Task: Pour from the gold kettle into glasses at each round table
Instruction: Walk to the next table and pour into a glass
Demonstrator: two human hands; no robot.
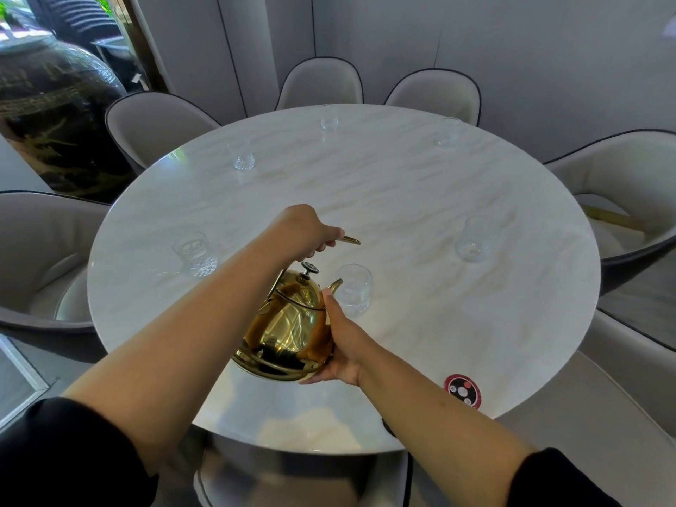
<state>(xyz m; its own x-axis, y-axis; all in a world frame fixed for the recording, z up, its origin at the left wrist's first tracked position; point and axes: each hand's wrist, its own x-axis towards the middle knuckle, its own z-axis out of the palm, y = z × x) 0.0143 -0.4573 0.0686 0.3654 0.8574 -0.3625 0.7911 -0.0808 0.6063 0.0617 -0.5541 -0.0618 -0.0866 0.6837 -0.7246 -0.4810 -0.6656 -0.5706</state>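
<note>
A shiny gold kettle [289,327] hangs tilted over the near part of the round marble table [402,199]. My left hand [303,232] grips its top handle from above. Cupped against the kettle's right side and base is my right hand [342,342]. The spout points at a clear glass [353,289] just beyond it, right at the rim. Several other clear glasses stand around the table: near left [195,254], right [473,239], far left [242,155], far middle [329,118] and far right [447,132].
Grey upholstered chairs ring the table, such as one at the far left [153,122] and one at the right [622,184]. A round red and black sticker [462,390] sits near the table's front edge. A large dark jar [55,115] stands at the far left.
</note>
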